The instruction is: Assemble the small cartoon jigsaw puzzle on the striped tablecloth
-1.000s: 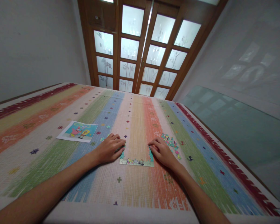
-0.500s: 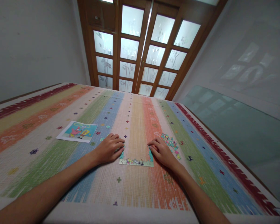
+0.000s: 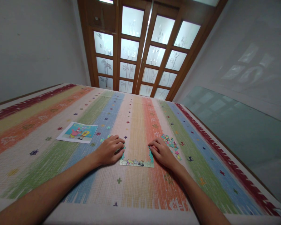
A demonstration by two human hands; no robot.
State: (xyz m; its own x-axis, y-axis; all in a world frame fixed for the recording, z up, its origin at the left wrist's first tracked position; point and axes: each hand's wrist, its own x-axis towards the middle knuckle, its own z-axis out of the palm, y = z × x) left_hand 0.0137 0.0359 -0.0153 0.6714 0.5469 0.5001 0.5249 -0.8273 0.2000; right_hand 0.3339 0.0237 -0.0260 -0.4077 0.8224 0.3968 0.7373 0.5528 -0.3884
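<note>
Two bare hands are at work on a bench covered by one striped cloth (image 3: 137, 187), at either side of one part-joined jigsaw border (image 3: 137, 163). The border lies flat near the middle of the cloth, its complete-looking row on the near side and a teal strip running away from it at left and right; its far side is open.

The left hand (image 3: 111, 150) rests at the left strip, palm down, fingers bent and tips lowered to its far end. The right hand (image 3: 162, 152) rests at the right strip, thumb and forefinger drawn close together at its far end. Whether either set of fingers grips a piece cannot be told. The matching placement suggests that both strips are being steadied or lined up against each other.

One loose heap of pieces (image 3: 170, 141) lies just beyond the right hand, to its right, probably kept there for short reach and clear of the border. One printed sheet (image 3: 77, 132) lies flat at left, picture up, well apart from the border, presumably set there for consulting without obstruction.

Count: hands, two; border, one, with three sides showing; sheet, one; heap, one, its pieces overlapping and too small to number. A few teal bits (image 3: 103, 139) beyond the left hand are partly covered and not countable.
</note>
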